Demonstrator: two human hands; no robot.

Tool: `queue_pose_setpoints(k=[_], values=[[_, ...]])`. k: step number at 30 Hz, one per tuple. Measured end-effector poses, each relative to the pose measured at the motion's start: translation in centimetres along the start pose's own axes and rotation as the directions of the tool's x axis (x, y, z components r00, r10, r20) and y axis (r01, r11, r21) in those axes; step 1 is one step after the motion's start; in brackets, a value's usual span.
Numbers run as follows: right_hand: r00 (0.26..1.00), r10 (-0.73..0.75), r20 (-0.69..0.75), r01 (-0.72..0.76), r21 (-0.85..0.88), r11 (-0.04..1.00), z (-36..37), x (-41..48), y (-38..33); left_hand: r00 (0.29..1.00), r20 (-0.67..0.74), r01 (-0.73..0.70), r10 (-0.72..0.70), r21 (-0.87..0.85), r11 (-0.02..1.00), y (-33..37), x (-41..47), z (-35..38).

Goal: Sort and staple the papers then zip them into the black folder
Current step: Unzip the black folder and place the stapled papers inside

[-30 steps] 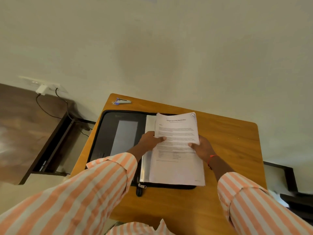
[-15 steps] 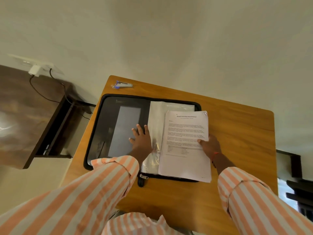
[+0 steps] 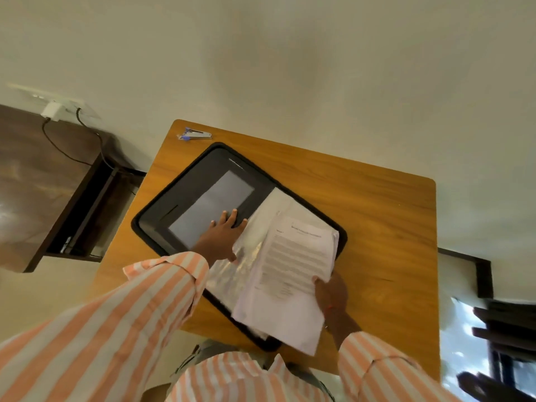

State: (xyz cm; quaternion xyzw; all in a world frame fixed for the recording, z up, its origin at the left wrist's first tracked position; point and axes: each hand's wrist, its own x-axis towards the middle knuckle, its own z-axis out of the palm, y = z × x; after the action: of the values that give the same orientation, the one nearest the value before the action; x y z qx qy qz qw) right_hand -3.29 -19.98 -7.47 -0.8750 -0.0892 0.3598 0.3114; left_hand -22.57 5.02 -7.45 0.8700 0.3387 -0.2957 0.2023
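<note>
Holding papers over a skewed open folder

Lying open and askew on the wooden table (image 3: 377, 216), the black folder (image 3: 185, 216) is nearing the front edge, with bare table free to its right. The left hand (image 3: 222, 237) is pressing flat, fingers spread, on the left panel. The right hand (image 3: 332, 294) is gripping the papers (image 3: 290, 271), now lifted over the plastic sleeve (image 3: 246, 256). The stapler (image 3: 195, 134) is sitting at the far corner. Half a second ago the folder lay square.

We see the black folder (image 3: 203, 181) lying open on the wooden counter (image 3: 385, 216). The left hand (image 3: 220, 236) lies flat on its left panel, the right hand (image 3: 330, 291) grips the printed papers (image 3: 293, 271) over the clear sleeve (image 3: 249, 256). A stapler (image 3: 194, 134) sits by the far corner.
</note>
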Motion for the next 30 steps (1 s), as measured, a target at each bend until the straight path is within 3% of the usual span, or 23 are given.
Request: queue_pose_setpoints(k=[2, 4, 6, 8, 11, 16, 19, 21, 23, 25, 27, 30], values=[[0.999, 0.036, 0.018, -0.037, 0.095, 0.995, 1.2, -2.1, 2.3, 0.999, -0.031, 0.027, -0.029, -0.057, 0.998, 1.4, 0.0, 0.0], [0.996, 0.067, 0.053, -0.075, 0.173, 0.982, 1.5, -3.4, 3.8, 0.981, -0.08, 0.153, -0.177, -0.247, 0.957, 4.0, -0.1, 0.4], [0.996, 0.068, 0.063, -0.081, 0.244, 0.966, 0.9, -3.4, 4.0, 0.916, -0.156, 0.263, -0.369, -0.458, 0.849, 6.9, -0.8, 1.8], [0.996, 0.076, 0.044, -0.086, 0.319, 0.944, -0.6, -2.2, 3.4, 0.841, -0.267, 0.238, -0.471, -0.599, 0.765, 9.7, -2.2, 3.0], [0.987, 0.065, 0.149, -0.13, 0.476, 0.87, -2.5, 0.0, 2.3, 0.884, -0.22, 0.167, -0.412, -0.673, 0.72, 12.2, -3.0, 3.4], [0.921, -0.085, 0.381, -0.177, 0.602, 0.779, -4.0, 1.0, 0.5, 0.939, -0.045, 0.183, -0.341, -0.775, 0.605, 12.5, -2.0, -0.7], [0.888, -0.147, 0.435, -0.169, 0.607, 0.777, -5.2, 1.2, -0.1, 0.96, -0.092, 0.109, -0.264, -0.745, 0.658, 11.8, -2.1, -3.5], [0.907, -0.137, 0.398, -0.149, 0.608, 0.78, -7.2, 2.3, -1.3, 0.967, -0.117, 0.068, -0.225, -0.734, 0.676, 11.2, -2.2, -4.6], [0.935, -0.132, 0.329, -0.057, 0.507, 0.86, -10.2, 3.8, -3.3, 0.976, -0.14, 0.024, -0.167, -0.691, 0.723, 10.7, -2.7, -5.6], [0.92, -0.166, 0.356, 0.055, 0.302, 0.952, -12.6, 5.0, -5.3, 0.986, -0.154, -0.037, -0.07, -0.602, 0.798, 10.5, -2.8, -6.2], [0.856, -0.185, 0.482, 0.143, 0.123, 0.982, -13.5, 5.8, -7.1, 0.988, -0.157, -0.093, 0.006, -0.557, 0.825, 10.7, -2.8, -6.6], [0.753, -0.227, 0.618, 0.33, -0.057, 0.942, -12.8, 5.9, -8.2, 0.989, -0.124, -0.137, 0.082, -0.543, 0.829, 11.3, -2.5, -6.7]])
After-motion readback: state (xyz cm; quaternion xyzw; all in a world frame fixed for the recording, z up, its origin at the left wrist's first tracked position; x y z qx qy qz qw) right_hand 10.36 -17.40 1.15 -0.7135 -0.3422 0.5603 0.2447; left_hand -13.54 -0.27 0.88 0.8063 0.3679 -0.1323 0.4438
